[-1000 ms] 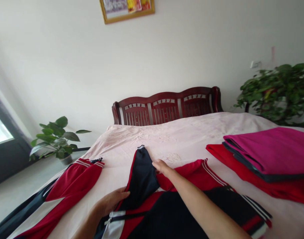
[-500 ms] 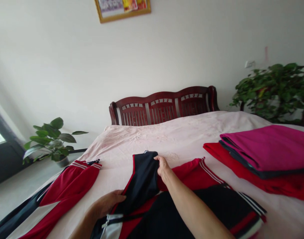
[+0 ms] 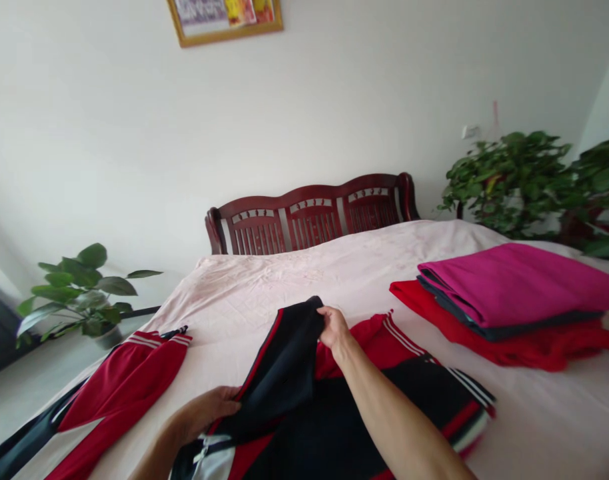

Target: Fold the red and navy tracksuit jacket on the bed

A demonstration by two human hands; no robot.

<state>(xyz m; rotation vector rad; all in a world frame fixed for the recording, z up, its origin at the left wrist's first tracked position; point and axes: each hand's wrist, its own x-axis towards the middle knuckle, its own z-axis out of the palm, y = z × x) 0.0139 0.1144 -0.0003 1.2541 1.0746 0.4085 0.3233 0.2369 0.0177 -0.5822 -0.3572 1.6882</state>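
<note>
A navy, red and white track jacket (image 3: 329,427) lies on the bed in front of me, with white stripes at its hem and a zipper near its lower left. My right hand (image 3: 334,331) pinches the top end of its navy sleeve (image 3: 284,363), which is lifted a little. Lower down, my left hand (image 3: 212,408) grips the red-edged side of the same sleeve between thumb and fingers. Part of the jacket is hidden by my right forearm. Off to the left lies a second red, navy and white garment (image 3: 114,393) with striped cuffs.
Folded clothes are stacked at the right, a magenta piece (image 3: 524,283) over dark and red ones (image 3: 524,350). The pale pink bedsheet (image 3: 264,277) reaches to a dark wooden headboard (image 3: 312,217). Potted plants stand at the left (image 3: 84,287) and right (image 3: 514,180).
My right hand has drawn the sleeve's end slightly up and to the right, and its striped cuff has turned out of sight. The left hand keeps its hold. The view has swung slightly right.
</note>
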